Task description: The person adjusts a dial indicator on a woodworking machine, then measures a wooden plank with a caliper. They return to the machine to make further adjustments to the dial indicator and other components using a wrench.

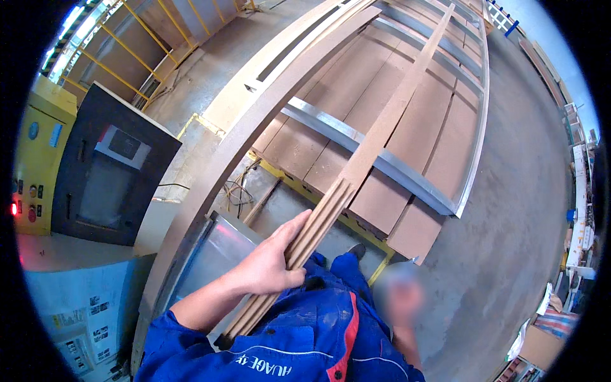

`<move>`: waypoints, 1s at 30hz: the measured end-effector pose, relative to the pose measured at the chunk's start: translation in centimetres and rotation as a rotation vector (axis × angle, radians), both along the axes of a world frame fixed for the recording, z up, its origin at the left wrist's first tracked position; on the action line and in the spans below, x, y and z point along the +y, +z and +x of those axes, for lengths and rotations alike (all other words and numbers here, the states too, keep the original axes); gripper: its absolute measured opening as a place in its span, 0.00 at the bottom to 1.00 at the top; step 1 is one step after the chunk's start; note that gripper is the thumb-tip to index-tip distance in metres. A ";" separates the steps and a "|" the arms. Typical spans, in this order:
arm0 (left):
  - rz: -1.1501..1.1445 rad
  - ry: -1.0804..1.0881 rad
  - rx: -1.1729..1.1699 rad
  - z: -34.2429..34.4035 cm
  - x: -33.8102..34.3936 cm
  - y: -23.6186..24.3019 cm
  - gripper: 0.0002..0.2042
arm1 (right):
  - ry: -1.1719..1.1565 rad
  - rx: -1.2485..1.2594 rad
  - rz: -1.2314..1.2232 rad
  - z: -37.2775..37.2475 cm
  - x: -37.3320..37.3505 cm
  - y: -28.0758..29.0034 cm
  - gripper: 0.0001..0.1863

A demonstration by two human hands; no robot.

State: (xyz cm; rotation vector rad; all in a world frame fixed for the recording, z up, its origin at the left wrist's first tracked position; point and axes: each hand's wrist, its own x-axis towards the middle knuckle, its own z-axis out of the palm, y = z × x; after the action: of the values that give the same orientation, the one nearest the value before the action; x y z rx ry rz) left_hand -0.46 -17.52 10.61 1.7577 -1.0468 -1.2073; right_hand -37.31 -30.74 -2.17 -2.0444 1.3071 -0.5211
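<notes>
My left hand [280, 254] is wrapped round a long wooden strip [318, 219], grooved at its near end and running diagonally away over a metal frame [420, 181] with cardboard-coloured panels [401, 146] beneath. The strip's near end lies by my blue jacket. My right hand [404, 296] is at the lower right, beside the panels' near corner; it is blurred, so its fingers and anything in them are unclear. A long curved board [223, 149] runs up the left of the strip.
At left stand a yellow control box [44, 127] with a red light, a dark cabinet door [108, 184] and yellow railings [121, 51]. Cables [238, 197] lie on the concrete floor [496, 242] below the frame. Stacked materials [579, 210] line the right side.
</notes>
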 end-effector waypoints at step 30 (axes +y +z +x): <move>0.063 0.179 -0.189 0.3 0.1 -11.9 0.42 | -0.108 0.062 -0.082 -1.9 2.1 -2.2 0.10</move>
State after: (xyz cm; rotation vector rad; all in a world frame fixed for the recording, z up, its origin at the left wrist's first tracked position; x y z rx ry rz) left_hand -0.19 -17.39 -1.33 1.9994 -0.9424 -0.9892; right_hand -39.19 -28.65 -4.37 -2.0799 1.4611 -0.5726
